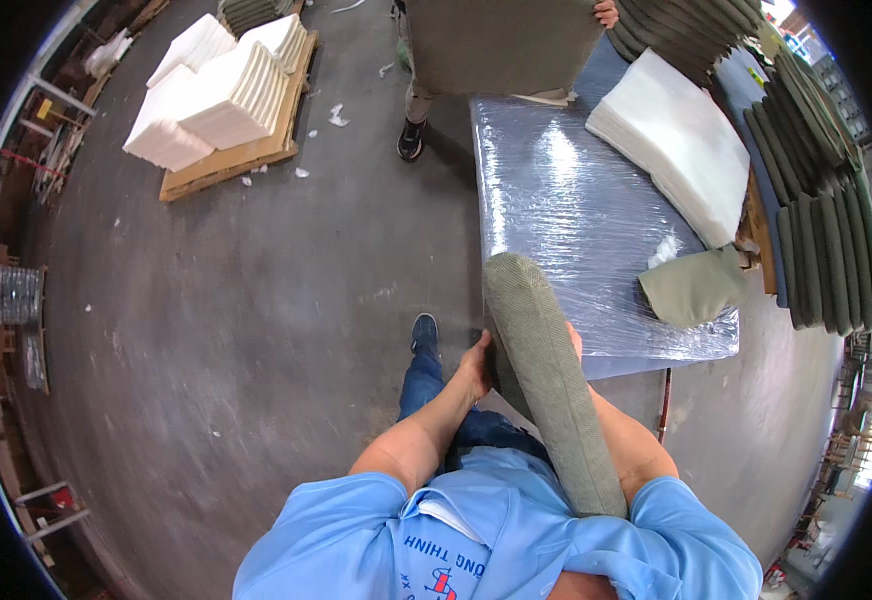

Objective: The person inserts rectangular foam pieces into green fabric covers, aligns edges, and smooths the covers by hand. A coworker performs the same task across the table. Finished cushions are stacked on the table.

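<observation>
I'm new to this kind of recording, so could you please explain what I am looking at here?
Of course. There is no robot here: these are a person's bare hands. The one picture comes from a wide fisheye camera on that person's head, looking down, so straight edges bend toward the rim.

The left hand grips a green cushion on its left side; the right hand, mostly hidden, is at its other side.

Ahead, a plastic-wrapped surface bears white padding, a crumpled green cloth and a white tuft. At the top, a co-worker's hand holds a dark green panel. Green cushion stacks stand at right, and a pallet with white stacks is at upper left.
</observation>
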{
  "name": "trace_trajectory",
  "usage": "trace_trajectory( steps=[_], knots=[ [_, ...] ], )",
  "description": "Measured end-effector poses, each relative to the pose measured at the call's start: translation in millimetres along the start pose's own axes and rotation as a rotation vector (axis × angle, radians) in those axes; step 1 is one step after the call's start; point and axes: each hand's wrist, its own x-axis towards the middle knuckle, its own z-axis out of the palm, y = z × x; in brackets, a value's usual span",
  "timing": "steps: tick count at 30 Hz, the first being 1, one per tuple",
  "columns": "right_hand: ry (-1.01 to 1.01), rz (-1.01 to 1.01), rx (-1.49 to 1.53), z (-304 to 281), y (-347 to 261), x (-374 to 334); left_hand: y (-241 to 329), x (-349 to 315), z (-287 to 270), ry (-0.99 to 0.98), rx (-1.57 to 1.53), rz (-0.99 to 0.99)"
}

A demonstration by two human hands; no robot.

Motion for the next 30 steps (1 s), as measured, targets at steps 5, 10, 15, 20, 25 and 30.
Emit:
trace_trajectory(
  steps=[5,10,15,20,25,30],
  knots=[
    [-0.345,0.126,-0.435,12,0,12,-7,8,-22,0.086,0.036,0.223],
    [-0.535,0.287,-0.764,1,-3,39,-20,21,-12,0.132,-0.067,0.332],
    [-0.226,0.309,-0.879,28,-16,23,-29,44,-13,0.056,-0.063,0.24],
    [-0.098,0.189,-0.924,37,-37,16,-11,65,-15,0.03,-0.044,0.232],
    [-0.061,0.164,-0.976,37,-25,15,-5,78,-19,0.031,0.025,0.203],
    [-0.06,0.131,-0.982,43,-18,18,9,84,-24,0.033,0.066,0.212]
  ],
)
